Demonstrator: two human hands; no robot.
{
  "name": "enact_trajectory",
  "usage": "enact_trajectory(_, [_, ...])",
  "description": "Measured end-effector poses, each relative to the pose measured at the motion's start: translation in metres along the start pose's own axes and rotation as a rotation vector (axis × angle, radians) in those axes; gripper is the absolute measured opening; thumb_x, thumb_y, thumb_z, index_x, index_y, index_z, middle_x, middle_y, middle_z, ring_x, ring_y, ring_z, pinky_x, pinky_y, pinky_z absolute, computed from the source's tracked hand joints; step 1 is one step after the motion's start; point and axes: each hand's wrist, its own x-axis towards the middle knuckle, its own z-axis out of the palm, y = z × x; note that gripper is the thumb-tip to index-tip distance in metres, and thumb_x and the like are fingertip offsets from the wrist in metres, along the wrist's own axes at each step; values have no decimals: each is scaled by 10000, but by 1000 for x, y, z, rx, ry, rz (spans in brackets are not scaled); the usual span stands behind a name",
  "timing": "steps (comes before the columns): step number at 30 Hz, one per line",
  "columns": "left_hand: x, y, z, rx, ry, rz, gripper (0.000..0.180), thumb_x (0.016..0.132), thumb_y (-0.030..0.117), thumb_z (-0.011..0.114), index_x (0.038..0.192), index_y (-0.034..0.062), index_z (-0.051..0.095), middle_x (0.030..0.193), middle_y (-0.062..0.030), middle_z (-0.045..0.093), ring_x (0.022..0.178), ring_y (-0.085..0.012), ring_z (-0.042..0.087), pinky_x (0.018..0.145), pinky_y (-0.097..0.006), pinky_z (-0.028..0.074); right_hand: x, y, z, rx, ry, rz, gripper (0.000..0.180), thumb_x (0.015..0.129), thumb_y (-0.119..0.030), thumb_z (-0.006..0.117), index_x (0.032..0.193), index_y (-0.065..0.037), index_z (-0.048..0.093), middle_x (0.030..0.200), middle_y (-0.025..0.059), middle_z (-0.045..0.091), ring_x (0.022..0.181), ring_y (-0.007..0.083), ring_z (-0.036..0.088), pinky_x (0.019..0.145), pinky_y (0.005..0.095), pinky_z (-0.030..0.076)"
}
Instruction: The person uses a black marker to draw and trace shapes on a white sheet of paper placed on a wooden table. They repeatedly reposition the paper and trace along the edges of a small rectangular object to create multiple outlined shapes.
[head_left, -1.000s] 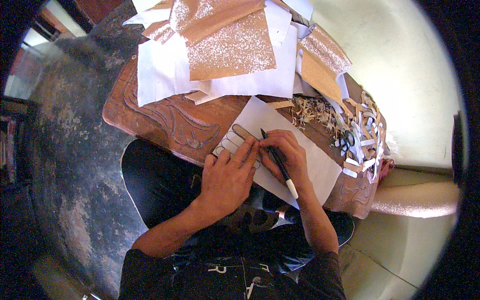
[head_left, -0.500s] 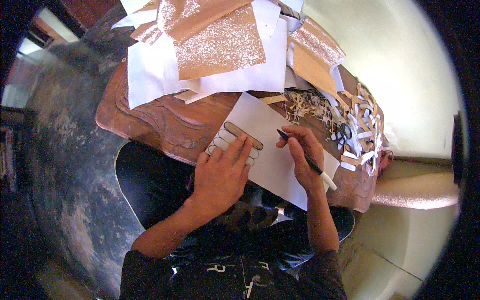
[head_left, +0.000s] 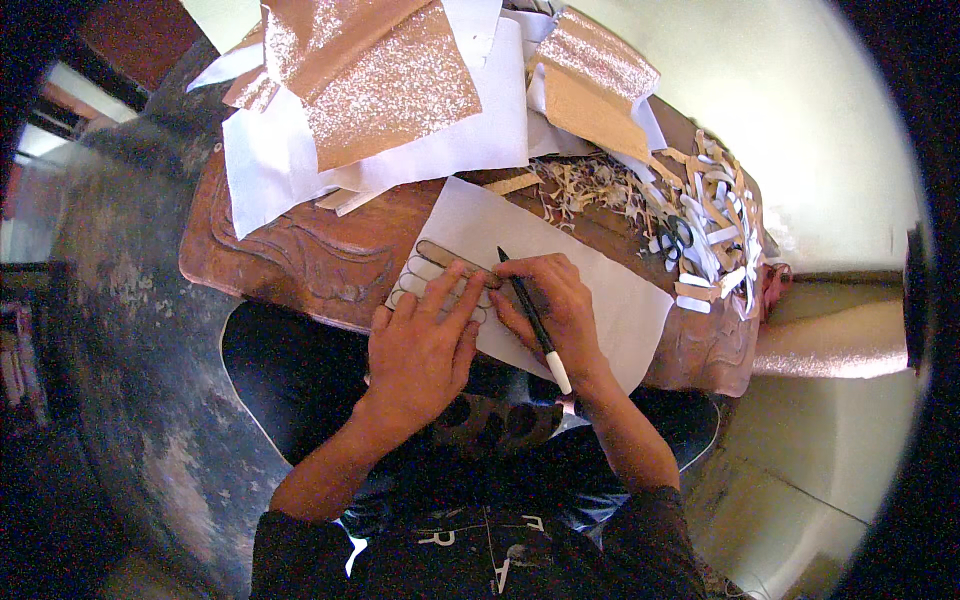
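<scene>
A white sheet [head_left: 625, 305] lies slantwise on the carved wooden table, with several rounded strip outlines drawn along its left side. On its upper left rests a narrow brown strip with rounded ends [head_left: 447, 257]. My left hand [head_left: 415, 345] lies over the outlines, fingers stretched out, the fingertips pressing on the strip's lower edge. Between the fingers of my right hand [head_left: 560, 305] is a black marker pen [head_left: 535, 325] with a white end, its dark tip pointing up and away from the paper. The right thumb and fingertips touch the strip's right end.
Glittery copper sheets with white backing [head_left: 395, 90] are heaped at the table's far side. Curly trimmings [head_left: 595, 190] and white and tan offcuts [head_left: 715, 240] cover the right, with black-handled scissors [head_left: 675, 238] among them. The table's carved edge [head_left: 270, 255] curves at left.
My right hand has moved left across the sheet to the strip's right end, pen still held and now tilted more upright. The left hand stays on the strip. The whole view has shifted slightly.
</scene>
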Motion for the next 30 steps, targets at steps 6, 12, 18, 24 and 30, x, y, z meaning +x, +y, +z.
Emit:
enact_trajectory(6, [0, 3, -4, 18, 3, -2, 541, 904, 238, 638, 1433, 181, 544, 1436, -43, 526, 911, -266, 582, 778, -430, 428, -2, 1, 3, -36, 32, -20, 250, 761, -71, 803, 985, -113, 700, 923, 56, 706, 881, 276, 651, 811, 371, 509])
enact_trajectory(12, [-1, 3, -5, 14, 0, -12, 542, 902, 241, 643, 1431, 174, 544, 1443, -40, 520, 903, -263, 575, 775, -429, 422, -2, -1, 5, -29, 45, -15, 240, 762, -48, 797, 971, -121, 703, 903, 41, 705, 865, 268, 652, 802, 362, 504])
enact_trajectory(18, [0, 3, -4, 25, 7, -1, 542, 905, 251, 645, 1431, 176, 540, 1445, -35, 518, 903, -255, 577, 776, -426, 421, -1, 1, 4, -44, 30, -19, 227, 767, -48, 794, 961, -122, 702, 895, 44, 704, 865, 269, 649, 800, 358, 500])
enact_trajectory(24, [0, 2, -3, 52, -8, 6, 552, 904, 264, 649, 1437, 178, 533, 1445, -33, 520, 901, -253, 590, 762, -424, 433, -1, 1, 5, -45, 36, -23, 216, 770, -56, 791, 957, -122, 705, 904, 50, 705, 878, 278, 650, 793, 360, 505])
enact_trajectory(30, [0, 1, -5, 21, 6, 7, 551, 905, 256, 645, 1438, 181, 530, 1430, -44, 533, 907, -255, 599, 774, -426, 448, -7, 3, -4, 88, -5, 238, 158, 896, -100, 708, 1046, -69, 671, 922, 88, 722, 865, 211, 677, 772, 325, 517])
